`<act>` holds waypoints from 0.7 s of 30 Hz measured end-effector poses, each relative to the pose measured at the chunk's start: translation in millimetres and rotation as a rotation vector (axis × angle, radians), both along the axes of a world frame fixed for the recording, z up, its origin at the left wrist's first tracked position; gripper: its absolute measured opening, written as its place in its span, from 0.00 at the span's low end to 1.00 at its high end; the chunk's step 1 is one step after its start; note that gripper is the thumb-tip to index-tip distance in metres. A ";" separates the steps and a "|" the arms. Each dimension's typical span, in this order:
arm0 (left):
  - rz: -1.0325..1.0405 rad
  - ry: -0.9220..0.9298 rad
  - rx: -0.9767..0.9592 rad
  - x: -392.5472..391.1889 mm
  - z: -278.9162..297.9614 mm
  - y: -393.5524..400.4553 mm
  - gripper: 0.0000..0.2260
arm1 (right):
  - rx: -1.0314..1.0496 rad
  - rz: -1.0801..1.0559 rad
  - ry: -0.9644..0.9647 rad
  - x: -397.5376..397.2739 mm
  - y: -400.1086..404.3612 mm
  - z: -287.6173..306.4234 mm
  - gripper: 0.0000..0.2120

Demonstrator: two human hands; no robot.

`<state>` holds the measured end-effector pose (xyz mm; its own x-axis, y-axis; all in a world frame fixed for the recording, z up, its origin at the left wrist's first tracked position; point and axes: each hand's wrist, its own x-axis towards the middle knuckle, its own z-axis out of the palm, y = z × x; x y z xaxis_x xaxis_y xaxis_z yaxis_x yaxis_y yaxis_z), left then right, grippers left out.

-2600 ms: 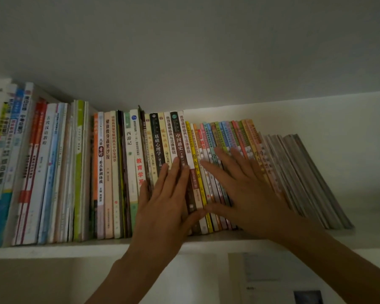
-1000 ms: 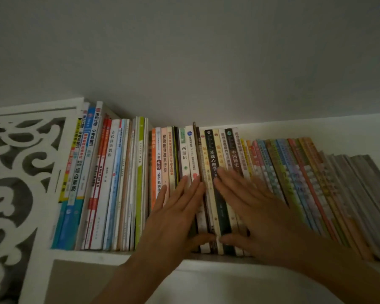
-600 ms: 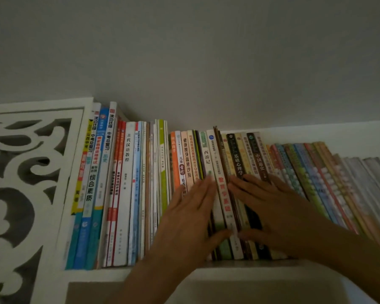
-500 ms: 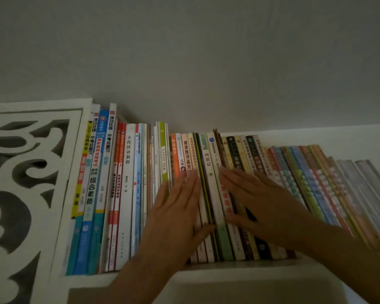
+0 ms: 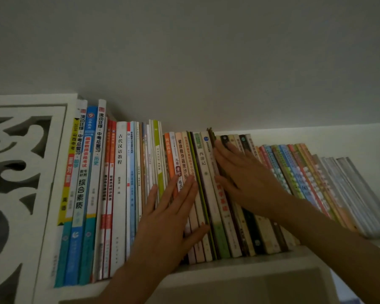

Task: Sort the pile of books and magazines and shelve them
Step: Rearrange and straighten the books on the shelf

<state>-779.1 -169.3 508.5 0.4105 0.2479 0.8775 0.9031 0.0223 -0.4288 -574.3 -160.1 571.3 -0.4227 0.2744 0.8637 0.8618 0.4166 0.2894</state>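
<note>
a row of books (image 5: pixel 119 194) stands spine-out on a white shelf (image 5: pixel 239 263), filling it from the carved white panel (image 5: pixel 20 172) at the left end. those on the left stand upright, the thin ones (image 5: pixel 305 181) on the right lean leftwards. the left hand (image 5: pixel 169 216) lies flat on the middle spines, fingers straight and together, thumb out to the side on a spine low down. the right hand (image 5: pixel 244 178) presses flat on the spines just beside it, fingers straight, gripping nothing. grey wall (image 5: pixel 206 51) rises behind.
</note>
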 end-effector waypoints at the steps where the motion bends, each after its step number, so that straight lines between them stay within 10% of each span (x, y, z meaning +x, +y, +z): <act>1: 0.002 0.000 0.001 0.1 -0.3 -0.6 0.33 | 0.003 -0.017 -0.003 -2.0 3.6 0.6 0.34; 8: 0.004 -0.032 -0.025 4.8 1.2 -6.4 0.31 | 0.009 -0.019 -0.048 1.3 9.7 10.2 0.31; 15: -0.207 -0.110 0.106 26.0 39.5 -19.8 0.19 | -0.163 0.582 0.338 10.4 5.8 65.6 0.24; 21: -0.293 -0.163 0.091 37.6 47.5 -14.9 0.18 | -0.240 0.377 0.177 -1.8 16.1 87.5 0.24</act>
